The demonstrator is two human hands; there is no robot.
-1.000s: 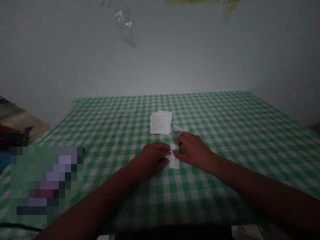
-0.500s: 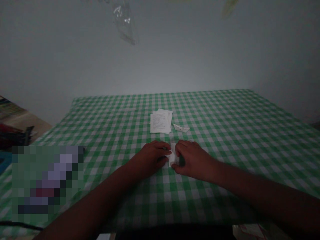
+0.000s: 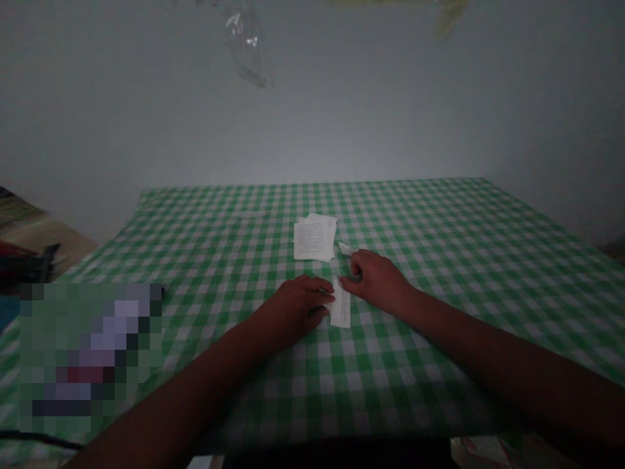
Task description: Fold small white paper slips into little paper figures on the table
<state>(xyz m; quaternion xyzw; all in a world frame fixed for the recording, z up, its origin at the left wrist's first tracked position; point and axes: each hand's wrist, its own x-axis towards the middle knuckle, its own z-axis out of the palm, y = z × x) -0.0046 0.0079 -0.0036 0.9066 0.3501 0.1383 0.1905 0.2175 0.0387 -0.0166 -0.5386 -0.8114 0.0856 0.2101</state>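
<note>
The small white strip of printed paper lies on the green-and-white checked tablecloth, between the hands and nearer the near edge than the far one. Half a second earlier, the right hand had its thumb by the strip's near end and its fingers over the right side; now it has moved toward the far end, its thumb touching there, and the strip's near part shows. Its fingers are curled, with the thumb apart from them. The left hand stays at the strip's left side, its fingertips against the paper and its thumb apart from the fingers.

The right hand's shift also brings it in front of the small folded white paper piece, which was in full view before; only its left end shows now. Beyond the left hand, a loose pile of white printed sheets lies unmoved, just left of the folded piece, its sheets overlapping unevenly.

Near the cloth's left edge, a pixelated patch hides an object of unclear kind. A black cable crosses the near left corner. Clear, shiny plastic is on the pale grey wall behind.
</note>
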